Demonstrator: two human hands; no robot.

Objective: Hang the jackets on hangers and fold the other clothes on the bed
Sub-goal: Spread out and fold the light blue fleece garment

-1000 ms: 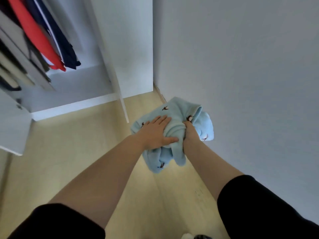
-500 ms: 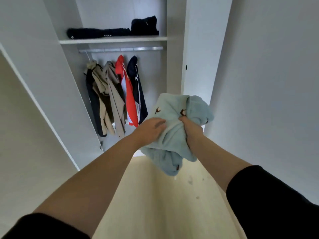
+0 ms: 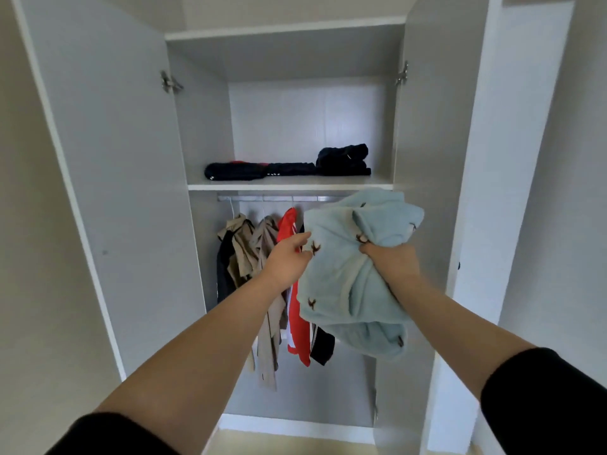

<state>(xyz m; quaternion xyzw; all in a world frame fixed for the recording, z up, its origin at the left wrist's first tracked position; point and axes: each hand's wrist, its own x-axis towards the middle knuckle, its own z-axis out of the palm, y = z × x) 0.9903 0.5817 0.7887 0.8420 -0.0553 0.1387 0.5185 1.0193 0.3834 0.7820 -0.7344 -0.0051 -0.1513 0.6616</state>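
At the mouth of a tall white wardrobe [image 3: 115, 159] with both doors swung wide, a crumpled light blue fleece garment with small brown deer motifs [image 3: 348, 284] is held in the air by both hands, level with the hanging space and just below the shelf edge. Fingers of the right hand [image 3: 392, 262] are clenched on a bunched fold near the top of the garment, which droops below the wrist. The left hand [image 3: 285, 262] pinches the garment's left edge between thumb and fingers [image 3: 303, 254]. Both forearms are bare, with black sleeves [image 3: 542, 405] at the lower corners of the view.

Behind the garment, a metal rail [image 3: 259, 198] carries hung jackets: a black jacket [image 3: 223, 270] at far left, two beige jackets [image 3: 244, 247], a red jacket with white trim [image 3: 297, 326] and a dark navy jacket [image 3: 323, 348]. The garment covers the right end of the rail and the upper part of the navy jacket. The left hand and forearm cross in front of the beige and red jackets.

On the white shelf [image 3: 289, 186] above the rail lie folded dark clothes: a low flat row [image 3: 236, 170] to the left and a taller pile [image 3: 343, 159] to the right. A strip of pale wooden floor [image 3: 295, 446] shows below the wardrobe base
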